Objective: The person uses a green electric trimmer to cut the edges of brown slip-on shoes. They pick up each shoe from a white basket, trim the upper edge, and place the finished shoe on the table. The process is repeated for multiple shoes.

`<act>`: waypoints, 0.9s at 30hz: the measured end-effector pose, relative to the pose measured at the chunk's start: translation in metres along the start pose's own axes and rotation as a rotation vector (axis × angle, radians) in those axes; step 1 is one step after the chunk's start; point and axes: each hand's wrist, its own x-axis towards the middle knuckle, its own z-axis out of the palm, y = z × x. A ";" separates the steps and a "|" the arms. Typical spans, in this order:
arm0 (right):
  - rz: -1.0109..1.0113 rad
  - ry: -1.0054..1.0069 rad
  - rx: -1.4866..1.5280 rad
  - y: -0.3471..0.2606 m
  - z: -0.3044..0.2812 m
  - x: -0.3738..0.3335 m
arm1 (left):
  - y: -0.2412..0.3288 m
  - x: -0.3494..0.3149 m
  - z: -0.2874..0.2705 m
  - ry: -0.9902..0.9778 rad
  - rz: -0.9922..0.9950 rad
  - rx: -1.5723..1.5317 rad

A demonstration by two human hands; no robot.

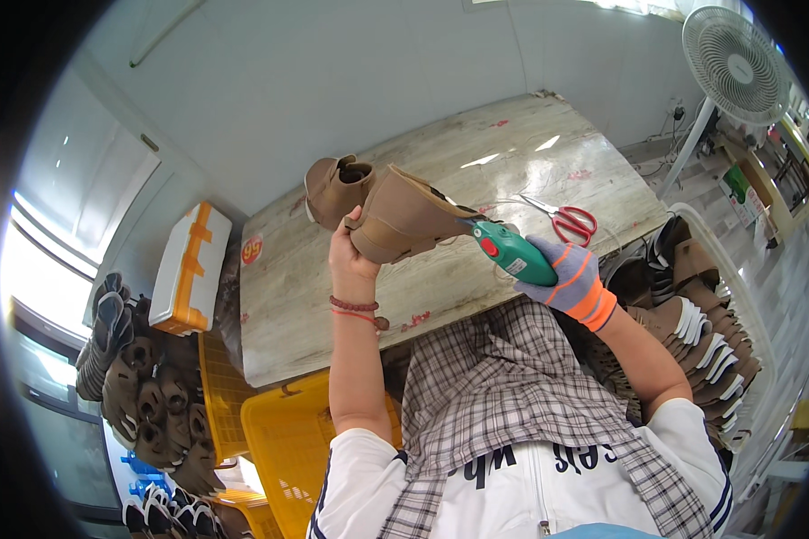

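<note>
the tan suede ankle boot with a block heel [404, 216] is held up above the pale marbled worktable [333, 305], sole turned toward the person and its long axis running from lower left to upper right. the bare left hand [349, 256], with red bead bracelets at the wrist, is clenched around the heel end from below, thumb up against the heel block. the right hand [568, 280], in a grey knit glove with orange stripes, is closed around a green handheld tool with a red button [511, 251], whose tip points left and meets the boot's side near the sole edge. so the boot lies up and to the left of the gloved hand and directly above the bare one; the left hand is the nearer, touching it, while the right reaches it only through the tool.

a second tan boot [335, 187] stands just behind the held one, on the table. red-handled scissors [566, 218] lie on the tabletop to the right. more tan boots sit in a white basket [737, 296] at the right, and others are piled at lower left beside yellow plastic crates [283, 440].
</note>
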 end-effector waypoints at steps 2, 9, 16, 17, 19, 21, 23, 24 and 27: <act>-0.016 0.023 0.012 -0.001 0.001 0.001 | -0.007 -0.003 0.003 -0.035 0.009 0.000; 0.127 -0.036 0.143 -0.005 0.005 0.006 | -0.034 -0.019 0.016 -0.156 0.117 0.072; 0.250 -0.047 0.229 -0.012 0.011 0.016 | -0.051 -0.031 0.023 -0.257 0.210 0.283; 0.265 -0.045 0.256 -0.013 0.011 0.017 | -0.053 -0.031 0.023 -0.266 0.227 0.296; 0.311 -0.014 0.256 -0.013 0.014 0.016 | -0.056 -0.030 0.020 -0.285 0.263 0.320; 0.334 0.011 0.263 -0.010 0.019 0.013 | -0.060 -0.031 0.020 -0.287 0.325 0.391; 0.333 0.031 0.276 -0.004 0.023 0.010 | -0.061 -0.031 0.019 -0.304 0.351 0.454; 0.333 0.039 0.284 -0.004 0.024 0.009 | -0.061 -0.031 0.016 -0.319 0.346 0.484; 0.321 0.064 0.308 -0.003 0.028 0.010 | -0.065 -0.030 0.010 -0.335 0.318 0.549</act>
